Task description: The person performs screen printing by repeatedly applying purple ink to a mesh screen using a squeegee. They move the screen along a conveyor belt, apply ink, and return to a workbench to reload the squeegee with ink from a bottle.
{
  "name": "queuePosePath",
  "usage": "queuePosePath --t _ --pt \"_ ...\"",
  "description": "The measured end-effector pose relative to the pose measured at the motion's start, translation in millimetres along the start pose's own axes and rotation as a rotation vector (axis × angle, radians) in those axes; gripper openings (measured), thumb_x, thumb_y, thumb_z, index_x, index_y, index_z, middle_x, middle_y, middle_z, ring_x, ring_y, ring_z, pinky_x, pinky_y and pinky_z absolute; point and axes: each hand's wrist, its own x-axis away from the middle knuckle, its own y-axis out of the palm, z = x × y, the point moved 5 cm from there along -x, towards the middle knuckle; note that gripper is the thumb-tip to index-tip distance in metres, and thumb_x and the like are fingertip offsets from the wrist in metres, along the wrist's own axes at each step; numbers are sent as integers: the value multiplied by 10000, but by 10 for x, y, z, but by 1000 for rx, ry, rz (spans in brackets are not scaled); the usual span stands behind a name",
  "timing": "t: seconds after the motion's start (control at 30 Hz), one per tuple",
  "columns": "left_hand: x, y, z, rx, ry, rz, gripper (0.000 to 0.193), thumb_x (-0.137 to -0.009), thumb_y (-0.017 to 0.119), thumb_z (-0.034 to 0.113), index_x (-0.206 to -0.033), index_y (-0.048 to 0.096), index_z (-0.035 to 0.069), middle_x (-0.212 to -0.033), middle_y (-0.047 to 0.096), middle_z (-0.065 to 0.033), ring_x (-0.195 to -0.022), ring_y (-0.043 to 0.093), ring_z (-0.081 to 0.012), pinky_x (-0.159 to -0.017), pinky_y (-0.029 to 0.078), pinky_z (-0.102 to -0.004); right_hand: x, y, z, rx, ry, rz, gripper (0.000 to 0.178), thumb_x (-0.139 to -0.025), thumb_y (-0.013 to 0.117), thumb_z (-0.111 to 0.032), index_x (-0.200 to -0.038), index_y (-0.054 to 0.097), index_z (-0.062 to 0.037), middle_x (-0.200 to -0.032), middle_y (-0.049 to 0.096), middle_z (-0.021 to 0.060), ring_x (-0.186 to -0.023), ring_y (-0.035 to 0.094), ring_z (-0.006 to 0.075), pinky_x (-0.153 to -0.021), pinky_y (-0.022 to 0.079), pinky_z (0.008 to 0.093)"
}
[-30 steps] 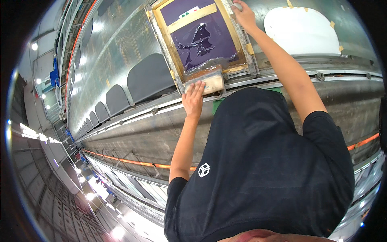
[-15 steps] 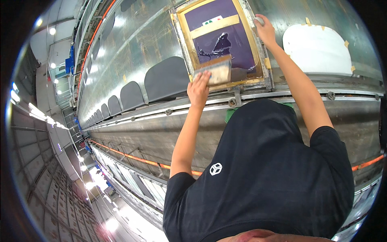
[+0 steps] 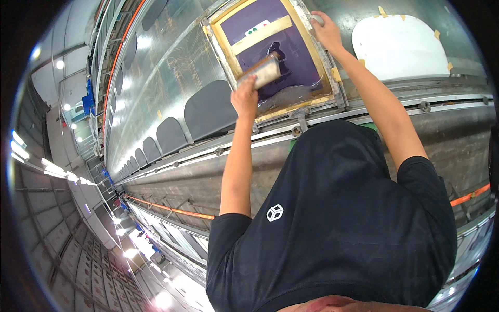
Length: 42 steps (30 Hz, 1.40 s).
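In my left hand [image 3: 243, 99] is a printing squeegee [image 3: 266, 73] with a pale, wide body, smeared by motion and slanted over the left part of a screen printing frame [image 3: 215, 54]. Purple mesh [image 3: 306, 65] fills this frame, bordered by yellow tape, with glossy dark ink [image 3: 285, 58] pooled near the squeegee. A strip of tan tape [image 3: 260, 36] crosses the mesh farther up. At the frame's far right edge, my right hand [image 3: 327, 34] is closed around a rounded grey knob [image 3: 316, 20]. Whether the squeegee's blade touches the mesh is hard to tell.
A white rounded panel [image 3: 397, 49], taped at its edges, lies on the long table to the right. Dark grey rounded panels [image 3: 210, 109] form a row leftward. A metal rail [image 3: 364, 110] with bolts runs along the table's near edge.
My left hand has pushed the squeegee away from the frame's near edge, farther up the mesh. My right hand stays on the grey knob. The whole view has shifted slightly.
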Motion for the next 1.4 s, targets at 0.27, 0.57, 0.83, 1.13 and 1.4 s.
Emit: queuePosePath --t 0.27,0.57,0.83,1.13,1.4 --pt "788 -340 186 176 -146 1 512 -736 715 70 -1227 693 215 -1022 729 -106 -887 704 -301 -700 512 -389 -17 5 -6 -40 111 -45 381 -925 627 -378 -1268 640 -213 -681 651 75 -624 638 180 -675 491 345" --pt "606 -231 32 352 -556 171 266 -776 675 183 -974 685 6 -724 664 -188 -648 656 -359 -635 505 -392 -45 24 5 -11 36 -42 371 -922 636 -355 -1262 644 -208 -722 680 72 -643 651 166 -673 493 331" --pt "34 26 1114 1140 -571 146 249 -843 690 68 -1045 689 -78 -919 728 -89 -794 642 -109 -733 503 -267 -29 -62 -133 -42 -130 90 282 -926 572 -221 -1176 632 -104 -907 694 221 -842 685 380 -762 520 439" --pt "-3 342 1515 1447 -630 22 228 -851 682 7 -1056 669 -91 -951 729 -99 -789 658 -101 -719 517 -250 -30 -11 -41 53 23 -34 392 -920 616 -394 -1268 629 -216 -690 685 100 -667 681 223 -707 510 365" --pt "376 174 643 1094 -631 78 246 -859 696 67 -1068 699 -62 -936 734 -86 -793 665 -125 -726 534 -278 6 -32 -74 -39 33 -46 382 -924 630 -363 -1275 624 -213 -658 668 78 -600 636 165 -652 488 329"
